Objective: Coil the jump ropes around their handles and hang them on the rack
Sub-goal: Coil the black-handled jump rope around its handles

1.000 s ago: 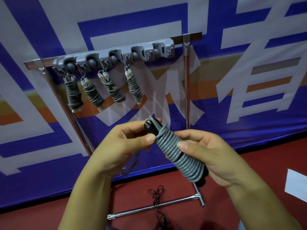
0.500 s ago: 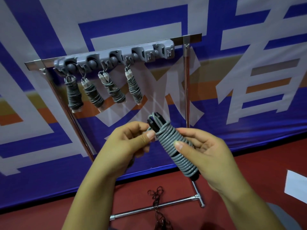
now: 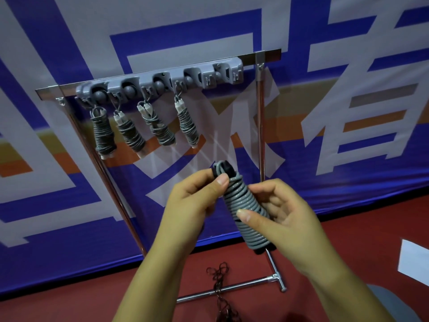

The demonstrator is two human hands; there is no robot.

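While both hands (image 3: 234,205) grip a coiled rope (image 3: 246,210), red floor (image 3: 348,228) meets a blue banner (image 3: 69,205).

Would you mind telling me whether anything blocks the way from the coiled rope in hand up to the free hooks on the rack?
Nothing visible does: the coiled rope sits below the rack's free right-end hooks, with open space between.

Head view (close) faces forward, slightly downward.

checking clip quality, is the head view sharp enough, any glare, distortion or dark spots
Head view: the coiled rope and both hands, left and right, are sharp; wide-angle bending bows the rack; faint glare on its chrome post; lower corners fall dim.
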